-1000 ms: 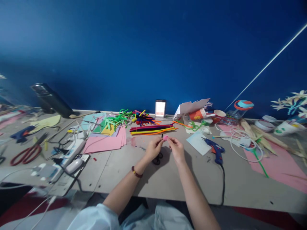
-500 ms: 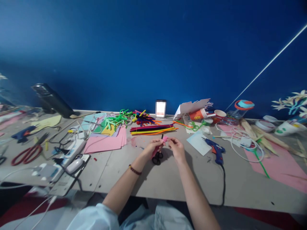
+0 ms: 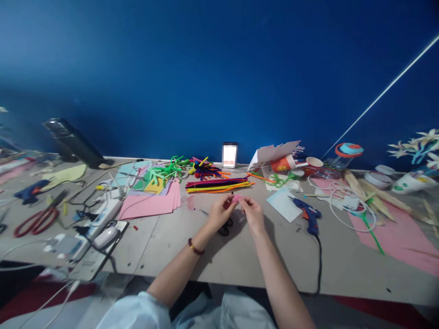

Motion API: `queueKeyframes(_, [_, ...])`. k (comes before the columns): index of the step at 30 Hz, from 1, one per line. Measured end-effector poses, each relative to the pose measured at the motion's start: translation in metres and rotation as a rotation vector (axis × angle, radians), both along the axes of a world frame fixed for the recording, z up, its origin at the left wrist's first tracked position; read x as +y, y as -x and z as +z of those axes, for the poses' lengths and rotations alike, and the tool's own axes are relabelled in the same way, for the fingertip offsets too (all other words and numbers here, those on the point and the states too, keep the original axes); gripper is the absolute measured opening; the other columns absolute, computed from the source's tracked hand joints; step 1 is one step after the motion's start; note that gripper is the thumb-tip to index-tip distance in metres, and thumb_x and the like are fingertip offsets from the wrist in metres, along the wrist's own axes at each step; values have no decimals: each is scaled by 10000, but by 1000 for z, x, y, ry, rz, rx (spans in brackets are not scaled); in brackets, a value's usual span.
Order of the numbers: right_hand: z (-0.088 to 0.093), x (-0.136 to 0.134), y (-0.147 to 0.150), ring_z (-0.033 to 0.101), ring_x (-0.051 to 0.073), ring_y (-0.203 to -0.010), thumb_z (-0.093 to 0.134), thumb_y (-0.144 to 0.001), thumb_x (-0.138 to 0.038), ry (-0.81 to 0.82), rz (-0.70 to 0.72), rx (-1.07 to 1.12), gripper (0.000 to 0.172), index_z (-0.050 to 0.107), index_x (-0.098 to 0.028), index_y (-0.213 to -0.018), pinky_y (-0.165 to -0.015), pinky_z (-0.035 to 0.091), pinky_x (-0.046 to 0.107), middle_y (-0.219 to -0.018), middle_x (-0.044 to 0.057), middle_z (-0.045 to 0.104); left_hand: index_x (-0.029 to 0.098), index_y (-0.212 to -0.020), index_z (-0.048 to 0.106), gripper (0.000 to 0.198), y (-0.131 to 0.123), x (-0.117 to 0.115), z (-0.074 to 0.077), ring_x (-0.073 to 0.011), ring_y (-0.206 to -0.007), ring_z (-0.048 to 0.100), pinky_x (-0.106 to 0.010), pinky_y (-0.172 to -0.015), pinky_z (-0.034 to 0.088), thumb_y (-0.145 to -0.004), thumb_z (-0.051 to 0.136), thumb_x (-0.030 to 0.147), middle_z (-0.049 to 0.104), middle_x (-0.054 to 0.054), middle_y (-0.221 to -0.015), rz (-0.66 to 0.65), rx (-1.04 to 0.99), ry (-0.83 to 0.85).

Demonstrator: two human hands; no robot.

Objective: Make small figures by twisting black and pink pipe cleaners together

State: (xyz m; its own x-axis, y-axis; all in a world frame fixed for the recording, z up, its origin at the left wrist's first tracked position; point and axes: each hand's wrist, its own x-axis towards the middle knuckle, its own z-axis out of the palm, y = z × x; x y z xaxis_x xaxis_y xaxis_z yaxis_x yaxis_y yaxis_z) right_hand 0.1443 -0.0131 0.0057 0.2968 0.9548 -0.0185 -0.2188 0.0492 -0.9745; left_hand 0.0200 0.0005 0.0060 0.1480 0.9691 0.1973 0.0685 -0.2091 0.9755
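Note:
Between my two hands, near the middle of the table, is a small pink piece (image 3: 236,198). My left hand (image 3: 220,213), with a beaded bracelet at its wrist, pinches it from the left. From the right, the fingertips of my right hand (image 3: 252,214) close on the same piece. Black-handled scissors (image 3: 225,227) lie on the table below, partly hidden by my left hand. Just beyond my hands lies a bundle of coloured pipe cleaners (image 3: 217,185).
A blue glue gun (image 3: 311,216) and a light blue sheet (image 3: 285,204) lie to the right. Pink paper (image 3: 147,205), a power strip (image 3: 98,224) and red-handled scissors (image 3: 37,221) are to the left. A small screen (image 3: 229,155) stands at the wall.
My left hand has turned and moved slightly right, now covering more of the pink piece. The dark tip that stuck up beside the piece no longer shows.

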Motion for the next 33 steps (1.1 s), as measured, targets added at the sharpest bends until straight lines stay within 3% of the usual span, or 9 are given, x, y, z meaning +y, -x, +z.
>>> queueKeyframes(5, [1,-1,1,391,80,-459,725,-617,-506,-1,37,-42,360,649,-177,-739,-429,316,221,-606,-12,580,207,-942,689,252,3,1,-1,-171,-776,535,-275,-759,408,-801,582,387,661,-55,-894,11,39,-69])
queueKeyframes(8, [3,-3,1,451,101,-509,706,-626,-523,-13,44,-76,379,668,-183,-792,-462,368,227,-674,15,623,187,-921,692,314,3,5,-1,-143,-660,503,-248,-646,406,-786,586,450,629,-29,-741,-11,-26,-1])
queueKeyframes(12, [2,-3,1,465,105,-522,702,-624,-523,-19,39,-82,388,665,-179,-800,-473,381,226,-674,16,619,147,-909,689,429,3,8,0,-68,-461,341,-201,-456,266,-738,613,533,447,47,-516,-107,-120,169])
queueKeyframes(18, [-2,0,-1,434,94,-493,741,-607,-476,-19,4,-44,339,604,-185,-715,-442,339,215,-594,-21,564,132,-855,680,437,5,8,2,-44,-445,344,-194,-439,243,-695,661,538,434,52,-527,-204,-251,288])
queueKeyframes(27, [4,0,-1,396,77,-463,750,-591,-465,1,103,33,339,659,-172,-734,-434,342,226,-663,17,637,114,-741,638,422,13,8,7,-34,-416,342,-196,-434,249,-658,701,522,428,52,-518,-387,-359,432])
queueKeyframes(30, [3,0,-2,391,74,-459,747,-597,-463,-10,92,34,326,659,-173,-716,-426,333,221,-637,7,619,118,-813,641,423,10,6,7,-47,-442,374,-201,-448,286,-688,676,520,472,36,-555,-351,-315,379])
queueKeyframes(33, [1,0,-2,391,71,-451,741,-594,-473,7,56,35,330,656,-172,-700,-417,320,211,-571,-18,569,159,-1010,609,452,4,4,6,-82,-573,476,-200,-508,364,-687,695,464,572,-8,-753,-212,-218,221])
